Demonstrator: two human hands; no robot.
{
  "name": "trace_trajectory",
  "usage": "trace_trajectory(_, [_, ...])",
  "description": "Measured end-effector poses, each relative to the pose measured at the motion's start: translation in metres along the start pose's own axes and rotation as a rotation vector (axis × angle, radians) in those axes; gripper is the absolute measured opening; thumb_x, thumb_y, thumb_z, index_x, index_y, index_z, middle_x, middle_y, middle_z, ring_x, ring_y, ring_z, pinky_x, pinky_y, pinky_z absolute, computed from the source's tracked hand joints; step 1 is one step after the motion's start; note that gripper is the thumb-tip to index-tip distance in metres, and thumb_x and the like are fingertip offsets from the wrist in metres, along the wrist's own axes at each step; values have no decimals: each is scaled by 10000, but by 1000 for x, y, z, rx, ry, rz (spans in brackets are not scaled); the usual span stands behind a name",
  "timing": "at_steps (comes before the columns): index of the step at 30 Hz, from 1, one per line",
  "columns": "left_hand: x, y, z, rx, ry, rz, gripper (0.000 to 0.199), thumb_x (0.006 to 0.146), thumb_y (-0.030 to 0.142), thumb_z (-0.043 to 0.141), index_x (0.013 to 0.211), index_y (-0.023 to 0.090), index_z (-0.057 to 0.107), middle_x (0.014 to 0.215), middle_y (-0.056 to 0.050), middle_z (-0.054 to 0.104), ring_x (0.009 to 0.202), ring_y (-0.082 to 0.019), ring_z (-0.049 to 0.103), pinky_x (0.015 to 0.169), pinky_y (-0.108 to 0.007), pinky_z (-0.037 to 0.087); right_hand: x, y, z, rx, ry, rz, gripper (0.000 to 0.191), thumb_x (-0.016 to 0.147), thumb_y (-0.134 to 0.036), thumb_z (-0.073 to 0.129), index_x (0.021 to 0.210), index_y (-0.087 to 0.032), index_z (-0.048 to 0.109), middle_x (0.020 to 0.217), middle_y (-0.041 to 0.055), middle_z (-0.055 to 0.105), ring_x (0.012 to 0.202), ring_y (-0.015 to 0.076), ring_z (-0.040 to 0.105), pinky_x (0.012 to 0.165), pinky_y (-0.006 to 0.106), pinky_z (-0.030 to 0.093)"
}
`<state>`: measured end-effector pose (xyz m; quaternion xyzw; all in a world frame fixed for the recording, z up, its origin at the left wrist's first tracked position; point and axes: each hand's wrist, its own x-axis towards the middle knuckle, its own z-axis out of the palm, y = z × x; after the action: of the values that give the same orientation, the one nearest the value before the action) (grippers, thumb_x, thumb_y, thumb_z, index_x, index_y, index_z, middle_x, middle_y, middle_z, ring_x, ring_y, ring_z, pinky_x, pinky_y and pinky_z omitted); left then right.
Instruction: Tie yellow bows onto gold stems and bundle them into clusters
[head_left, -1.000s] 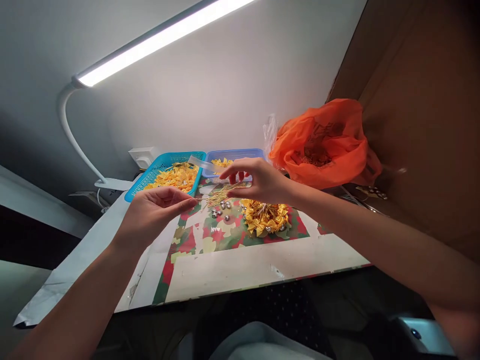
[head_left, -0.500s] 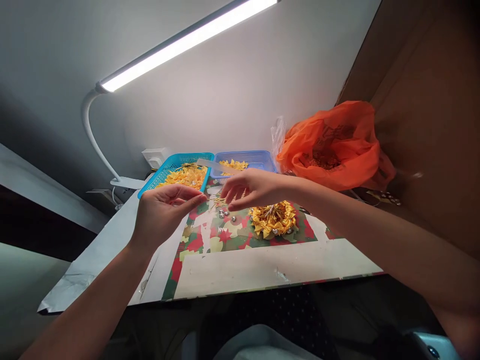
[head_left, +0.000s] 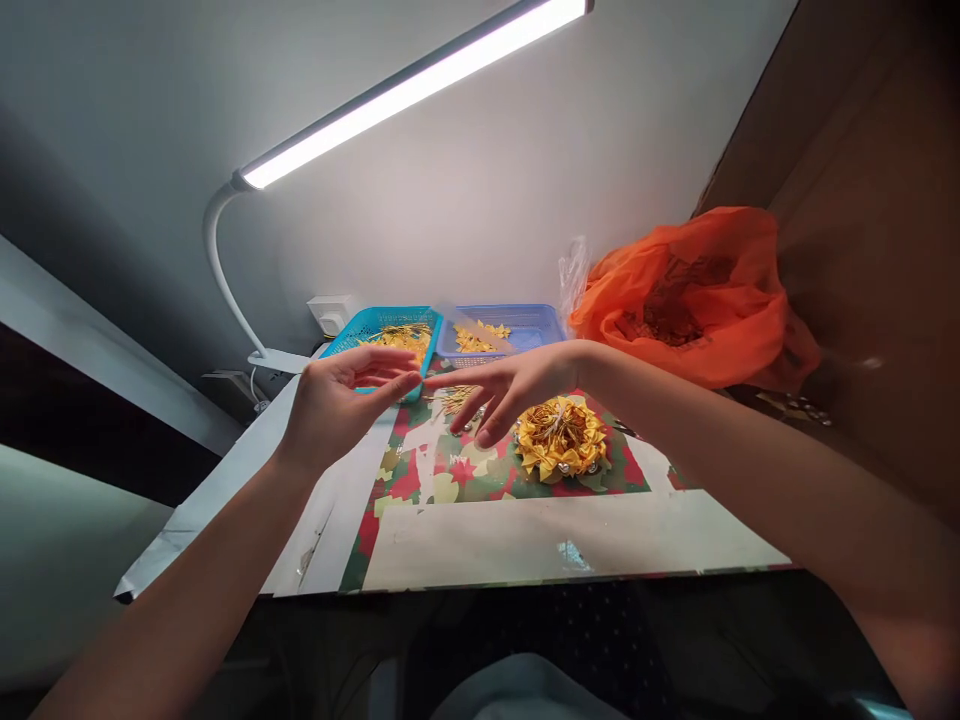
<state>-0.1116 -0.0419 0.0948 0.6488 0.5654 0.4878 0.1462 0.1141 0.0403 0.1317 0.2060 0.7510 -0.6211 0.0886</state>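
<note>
My left hand [head_left: 345, 405] is raised over the table's left side, thumb and fingertips drawn together; anything between them is too small to make out. My right hand [head_left: 521, 385] hovers opposite with its fingers spread, and its outstretched index finger reaches the left thumb tip. A translucent strip [head_left: 472, 330] sticks up behind the right hand; how it is held there is hidden. Below and right of that hand, a ring of yellow ribbon petals [head_left: 561, 440] with gold stems gathered inside lies on the table. Gold stems [head_left: 456, 398] and small silvery beads lie partly hidden beneath the right fingers.
At the back stand a teal basket [head_left: 367, 318] of yellow petals and a blue-purple basket [head_left: 536, 318] with fewer. An orange plastic bag [head_left: 697, 300] sits at the right rear by a brown panel. A lamp [head_left: 420, 95] shines overhead. The patterned table [head_left: 480, 545] ends in front.
The right fingers have spread, with the index extended to the left thumb. The translucent strip has tilted more steeply. My whole view has shifted slightly, moving the scene rightward.
</note>
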Motion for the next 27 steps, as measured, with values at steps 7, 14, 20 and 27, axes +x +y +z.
trace_trajectory(7, [-24,-49,4,-181,362,-24,659,759,590,697,1317,284,528,1475,-76,491,1360,-279,455,1131,-413,366,-5,37,0,359,-11,-188,1160,710,-215,820,1552,-377,39,1440,136,528,1143,200,640,829,260,535])
trace_trajectory(14, [-56,-65,23,-802,-291,-542,608,777,570,681,1287,277,526,1471,-130,503,1199,-328,616,849,-408,592,-3,69,20,686,45,-322,955,765,-285,732,1509,-410,146,1569,91,356,1291,267,534,937,424,529])
trace_trajectory(20, [-67,-61,30,-825,-327,-668,510,834,399,692,1305,294,526,1419,-115,560,1019,-246,713,689,-310,621,14,77,65,869,127,-430,679,814,-604,536,1379,-249,411,1535,121,396,1296,268,523,1053,423,435])
trace_trajectory(27, [-79,-67,18,-721,-333,-802,538,805,310,755,1301,289,547,1296,-96,651,782,-165,745,528,-207,575,15,98,78,404,212,-386,839,657,-315,662,1435,-242,357,1563,119,321,1389,279,387,1095,445,365])
